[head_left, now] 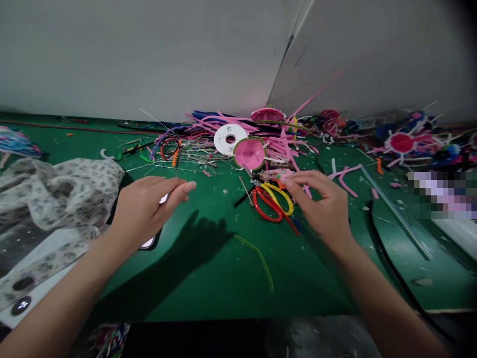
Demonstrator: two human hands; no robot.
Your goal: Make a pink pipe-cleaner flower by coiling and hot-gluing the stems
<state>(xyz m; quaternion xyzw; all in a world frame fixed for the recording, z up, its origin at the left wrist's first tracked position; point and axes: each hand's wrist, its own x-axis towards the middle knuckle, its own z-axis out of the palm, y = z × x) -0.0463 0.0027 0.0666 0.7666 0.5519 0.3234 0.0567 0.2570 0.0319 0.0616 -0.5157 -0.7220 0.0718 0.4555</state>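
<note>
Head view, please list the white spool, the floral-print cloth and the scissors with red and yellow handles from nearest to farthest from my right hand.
1. Scissors: just left of your right hand.
2. White spool: farther left and back, by the pink strips.
3. Floral-print cloth: far left side.

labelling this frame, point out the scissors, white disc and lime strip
Scissors (269, 199): head view, on the red handle.
White disc (222, 140): head view, face left of the hole.
Lime strip (258, 252): head view, middle of its curve.

The left hand (145, 201) hovers left of the red-and-yellow-handled scissors (276, 204), the right hand (323, 206) just right; a white spool (222, 139) lies behind them.
</note>
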